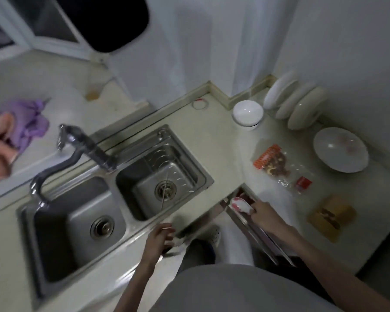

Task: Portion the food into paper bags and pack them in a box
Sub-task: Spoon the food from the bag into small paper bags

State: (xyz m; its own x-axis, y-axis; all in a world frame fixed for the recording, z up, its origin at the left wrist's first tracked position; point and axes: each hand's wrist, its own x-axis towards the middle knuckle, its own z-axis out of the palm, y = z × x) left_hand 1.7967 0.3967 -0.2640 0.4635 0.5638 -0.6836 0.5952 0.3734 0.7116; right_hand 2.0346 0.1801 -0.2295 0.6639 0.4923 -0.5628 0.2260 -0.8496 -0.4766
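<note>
Two hands low in frame: right hand grips a white-and-red item over an open drawer; left hand w/ loosely curled fingers, empty, at sink edge. Snack bag lies on surface near a white plate, w/ brown paper bags just beside the drawer.

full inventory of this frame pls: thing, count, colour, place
sink: 1, steel, two basins, left counter
faucet: 1, grey, behind sink
snack bag: 1, clear with orange and red print, right counter
paper bags: small stack, brown, right counter near edge
bowl: 1, white, beyond snack bag
small bowl: 1, white, back of counter
plates: about 4, white, on edge by wall
drawer: 1, open, below right counter
purple cloth: 1, far left
spoon: 1, white with red, over drawer
left hand: holds nothing, at sink's front edge
right hand: grips spoon
</note>
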